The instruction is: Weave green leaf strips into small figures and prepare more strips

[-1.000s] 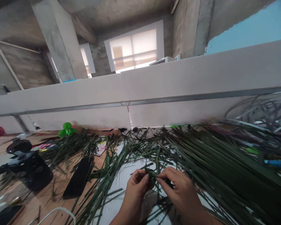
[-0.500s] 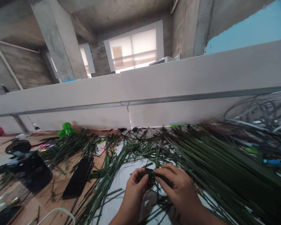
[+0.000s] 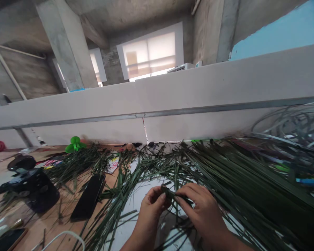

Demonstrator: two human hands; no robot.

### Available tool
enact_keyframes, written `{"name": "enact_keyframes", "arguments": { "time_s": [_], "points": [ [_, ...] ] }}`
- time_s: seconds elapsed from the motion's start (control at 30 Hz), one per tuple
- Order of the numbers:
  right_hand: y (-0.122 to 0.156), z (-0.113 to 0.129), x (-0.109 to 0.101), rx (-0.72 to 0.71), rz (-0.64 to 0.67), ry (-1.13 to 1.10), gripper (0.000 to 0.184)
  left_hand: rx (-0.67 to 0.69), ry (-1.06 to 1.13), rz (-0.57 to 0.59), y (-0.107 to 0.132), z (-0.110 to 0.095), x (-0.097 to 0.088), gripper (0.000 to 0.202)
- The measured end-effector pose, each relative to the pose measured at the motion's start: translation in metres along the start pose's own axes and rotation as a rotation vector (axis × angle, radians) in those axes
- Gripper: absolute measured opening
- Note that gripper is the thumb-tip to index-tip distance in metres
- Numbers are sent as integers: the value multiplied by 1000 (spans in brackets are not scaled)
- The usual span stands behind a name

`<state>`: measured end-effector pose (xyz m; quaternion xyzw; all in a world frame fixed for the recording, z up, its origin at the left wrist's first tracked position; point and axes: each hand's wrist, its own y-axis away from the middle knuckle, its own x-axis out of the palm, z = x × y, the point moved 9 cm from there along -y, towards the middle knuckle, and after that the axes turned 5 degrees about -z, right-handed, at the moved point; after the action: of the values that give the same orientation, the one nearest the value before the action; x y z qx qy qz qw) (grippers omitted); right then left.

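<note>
Palm-leaf strips (image 3: 174, 195) pinched between the fingertips of both hands above a white sheet (image 3: 128, 223), long axis slanting from upper left to lower right, far end toward the left hand (image 3: 153, 209), near end under the right hand (image 3: 201, 209).

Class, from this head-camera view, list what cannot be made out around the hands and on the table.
Knot of leaf strips: head view; the left hand and right hand hide how the strips cross.
Coloured items: head view; blurred and partly behind strips, too unclear to name.
Dark slab: head view; cut off by the bottom-left corner.
</note>
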<state>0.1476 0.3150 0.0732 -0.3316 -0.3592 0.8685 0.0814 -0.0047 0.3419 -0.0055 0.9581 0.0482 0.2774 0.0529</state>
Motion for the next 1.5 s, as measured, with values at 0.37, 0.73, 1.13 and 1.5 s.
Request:
{"name": "enact_keyframes", "arguments": {
  "time_s": [0.37,0.73,1.13,1.5],
  "points": [
    [3,0,7,-3,36,-13,8,-8,-53,13,5,-1,5,35],
    [4,-1,10,-2,67,-1,11,12,-18,7,2,0,1,33],
    [7,-4,9,15,57,-20,14,47,-7,71,-2,8,2,28],
    [-11,-26,-4,155,-3,-229,21,25,-7,-3,-9,-3,-7,36]
  ]
}}
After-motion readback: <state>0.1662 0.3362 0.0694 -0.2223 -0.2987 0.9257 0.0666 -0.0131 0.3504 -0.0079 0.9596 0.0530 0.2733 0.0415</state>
